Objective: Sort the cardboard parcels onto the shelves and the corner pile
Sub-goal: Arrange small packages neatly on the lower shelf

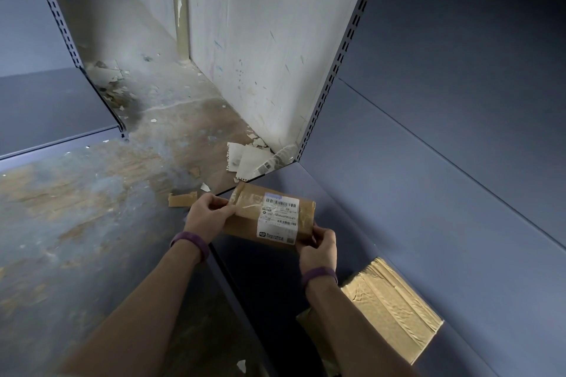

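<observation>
Cardboard parcel [245, 217] gripped by both hands, left [208, 213], right [317, 246], white barcode label [278, 219] unreadable

Dim overall; brightest on the white wall [260, 40] in the corner, shelves [444, 101] dark bluish, corners vignetted, wide-angle bending at edges, sharp centre.

Both bare forearms reach forward, side by side. The left hand [211, 214] grips the left end of the parcel [245, 225], fingers curled over its edge. The right hand [317, 249] pinches the parcel's near right corner. A purple band [191, 243] circles each wrist.
</observation>
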